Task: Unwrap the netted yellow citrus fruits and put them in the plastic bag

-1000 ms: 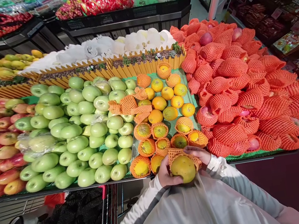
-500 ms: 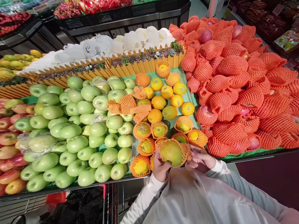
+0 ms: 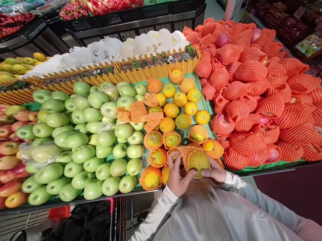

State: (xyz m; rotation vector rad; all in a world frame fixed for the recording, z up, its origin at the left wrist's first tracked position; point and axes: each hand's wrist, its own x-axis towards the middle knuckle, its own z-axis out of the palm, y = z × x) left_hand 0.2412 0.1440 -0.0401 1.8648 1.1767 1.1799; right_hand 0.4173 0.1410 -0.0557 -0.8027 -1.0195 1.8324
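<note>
- Left hand (image 3: 177,177): its fingers curl closed on an orange net sleeve (image 3: 187,151); the thumb lies against the lower left side of a yellow-green orange (image 3: 200,162).
- Right hand (image 3: 216,171): its fingers hold the same fruit from the right; the thumb presses on its lower side.
- The yellow-green orange sits between the two hands, over the near edge of the surface (image 3: 253,169); the net sleeve lies partly around its back and upper left, leaving the front bare.
- From that fruit, netted oranges (image 3: 157,158) lie near at ten o'clock, more at twelve and one; bare oranges (image 3: 171,110) lie beyond them toward eleven and twelve.
- Loose net sleeves (image 3: 137,111) rest at ten o'clock, beside the green apples (image 3: 79,140), which spread between nine and ten; red apples (image 3: 4,162) lie farther out near nine.
- Fruits in red nets (image 3: 252,71) fill one to three o'clock; a shopping cart (image 3: 113,206) with black netting (image 3: 72,236) stands at eight.
</note>
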